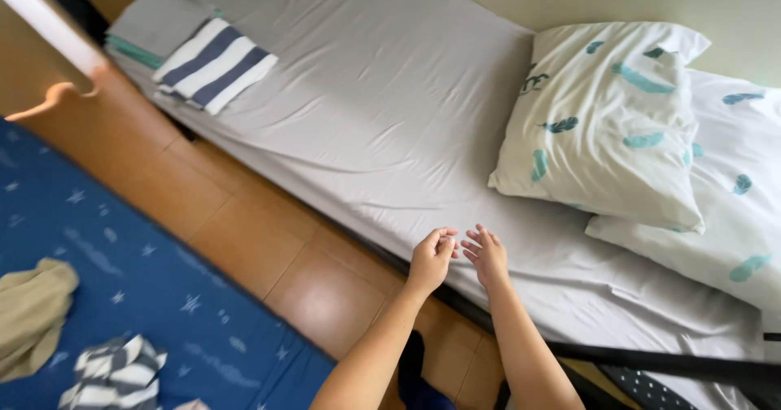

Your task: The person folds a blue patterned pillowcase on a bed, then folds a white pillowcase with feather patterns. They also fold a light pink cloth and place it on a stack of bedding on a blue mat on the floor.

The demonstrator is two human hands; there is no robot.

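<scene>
My left hand [430,257] and my right hand [486,253] hover close together over the near edge of a bed with a pale grey sheet [382,109]. The left hand's fingers curl inward, the right hand's fingers are spread; neither holds anything. A white pillow with teal feather prints [606,125] lies just beyond the right hand, leaning on a second matching pillow [724,207].
Folded cloths, one blue-and-white striped [213,64] on a grey one [159,19], sit at the bed's far end. A tiled floor strip [268,239] separates it from a blue star-patterned bed [122,280] holding an olive garment [32,316] and a striped cloth [114,373].
</scene>
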